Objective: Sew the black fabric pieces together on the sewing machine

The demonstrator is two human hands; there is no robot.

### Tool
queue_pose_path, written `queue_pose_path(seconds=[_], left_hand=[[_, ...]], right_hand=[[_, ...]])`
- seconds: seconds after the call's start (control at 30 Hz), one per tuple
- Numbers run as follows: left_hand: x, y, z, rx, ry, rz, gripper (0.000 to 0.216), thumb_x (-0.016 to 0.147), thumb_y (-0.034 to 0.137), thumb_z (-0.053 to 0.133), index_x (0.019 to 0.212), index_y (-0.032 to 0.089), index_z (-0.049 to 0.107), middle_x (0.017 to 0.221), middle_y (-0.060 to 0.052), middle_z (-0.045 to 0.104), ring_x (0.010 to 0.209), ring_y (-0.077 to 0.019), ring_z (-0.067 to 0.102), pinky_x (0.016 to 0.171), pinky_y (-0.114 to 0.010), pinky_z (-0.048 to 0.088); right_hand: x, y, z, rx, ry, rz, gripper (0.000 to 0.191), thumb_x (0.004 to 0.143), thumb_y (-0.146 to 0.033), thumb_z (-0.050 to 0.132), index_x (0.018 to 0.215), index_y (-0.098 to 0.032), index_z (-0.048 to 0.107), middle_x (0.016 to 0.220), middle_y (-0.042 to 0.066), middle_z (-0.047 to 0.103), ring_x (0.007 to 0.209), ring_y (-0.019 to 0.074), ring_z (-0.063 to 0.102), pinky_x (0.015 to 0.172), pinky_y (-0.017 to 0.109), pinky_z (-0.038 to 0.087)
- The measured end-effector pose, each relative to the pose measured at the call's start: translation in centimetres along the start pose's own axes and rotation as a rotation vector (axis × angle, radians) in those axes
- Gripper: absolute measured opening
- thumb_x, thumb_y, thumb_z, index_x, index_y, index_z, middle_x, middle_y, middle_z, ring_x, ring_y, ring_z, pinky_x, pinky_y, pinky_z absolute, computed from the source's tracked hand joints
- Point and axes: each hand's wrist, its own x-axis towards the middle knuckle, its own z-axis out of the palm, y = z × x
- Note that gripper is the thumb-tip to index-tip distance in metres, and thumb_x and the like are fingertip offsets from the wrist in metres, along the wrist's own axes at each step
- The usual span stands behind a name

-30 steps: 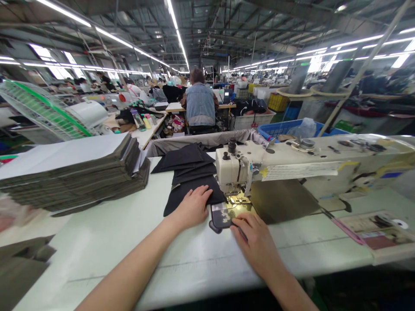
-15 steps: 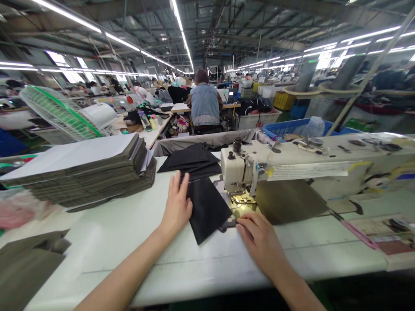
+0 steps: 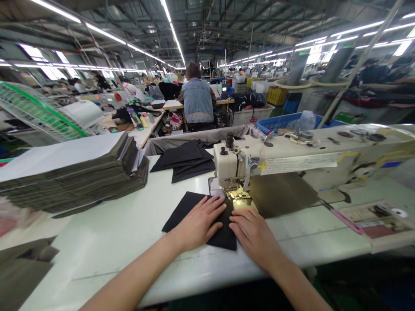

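A black fabric piece (image 3: 184, 211) lies flat on the pale sewing table (image 3: 129, 242), its right edge close to the lit needle plate. My left hand (image 3: 202, 222) rests on top of it, palm down with the fingers stretched out. At its right edge my right hand (image 3: 254, 233) touches the cloth with the fingertips, fingers extended and slightly bent. The sewing machine (image 3: 227, 166) stands just beyond both hands, its lamp shining on the metal plate (image 3: 240, 196). Several more black fabric pieces (image 3: 184, 157) lie in a loose pile behind, left of the machine head.
A tall stack of grey-brown panels (image 3: 78, 181) stands at the left, with more cloth (image 3: 26, 272) at the lower left. Right of the needle lies an olive sheet (image 3: 282, 194), near pink-handled scissors (image 3: 346, 220) and a tray (image 3: 385, 224). A person (image 3: 197, 97) sits ahead.
My left hand has moved right and toward me, turning the black fabric piece and bringing it nearer. My right hand now touches its edge. The view has shifted slightly right.
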Motion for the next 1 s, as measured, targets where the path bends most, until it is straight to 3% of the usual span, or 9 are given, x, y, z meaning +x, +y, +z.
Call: queue_pose_path(seconds=[0.1,0.2,0.47,0.8,0.9,1.0], left_hand=[[0.0,0.2,1.6,-0.001,0.008,-0.1,0.053,0.103,0.037,0.047,0.152,0.02,0.038,0.16,-0.012,0.036,0.15,-0.0281,0.03,0.12,-0.053,0.028],[0.1,0.7,2.3,0.022,0.037,-0.18,0.056,0.102,0.042,0.049,0.152,0.019,0.039,0.16,-0.014,0.035,0.15,-0.0295,0.029,0.12,-0.054,0.028],[0.5,0.4,1.5,-0.013,-0.019,-0.172,0.058,0.101,0.042,0.05,0.153,0.018,0.038,0.162,-0.013,0.033,0.15,-0.0288,0.028,0.12,-0.055,0.026],[0.7,-0.1,1.6,-0.03,0.022,-0.158,0.058,0.1,0.041,0.053,0.152,0.021,0.039,0.161,-0.013,0.034,0.15,-0.0301,0.03,0.119,-0.056,0.028],[0.3,0.4,1.3,-0.011,0.051,-0.098,0.053,0.1,0.035,0.052,0.15,0.021,0.043,0.159,-0.014,0.038,0.149,-0.0308,0.032,0.119,-0.057,0.029],[-0.7,1.5,1.0,-0.035,0.038,0.132,0.041,0.101,0.021,0.047,0.141,0.022,0.054,0.147,-0.011,0.055,0.139,-0.0278,0.048,0.116,-0.051,0.038]], right_hand=[[0.3,0.7,-0.1,-0.047,-0.025,-0.008,0.024,0.098,-0.025,0.055,0.116,-0.021,0.069,0.118,0.01,0.071,0.108,0.0247,0.063,0.092,0.044,0.053],[0.6,1.3,-0.1,-0.076,-0.062,0.009,0.021,0.097,-0.025,0.058,0.114,-0.022,0.07,0.121,0.008,0.071,0.111,0.0255,0.062,0.093,0.046,0.051],[0.8,1.7,0.0,-0.068,-0.05,-0.007,0.02,0.098,-0.023,0.056,0.112,-0.023,0.07,0.12,0.006,0.071,0.108,0.0244,0.061,0.093,0.044,0.05],[1.0,1.4,-0.3,-0.084,-0.047,0.008,0.021,0.098,-0.025,0.055,0.113,-0.022,0.07,0.118,0.007,0.071,0.107,0.0242,0.062,0.091,0.043,0.052],[0.2,1.0,-1.0,-0.049,-0.041,-0.009,0.025,0.1,-0.028,0.052,0.119,-0.021,0.067,0.121,0.009,0.069,0.11,0.0238,0.062,0.094,0.042,0.051],[-1.0,0.5,-1.8,-0.003,-0.071,-0.064,0.023,0.102,-0.028,0.05,0.115,-0.022,0.067,0.116,0.008,0.07,0.106,0.0228,0.063,0.093,0.042,0.051]])
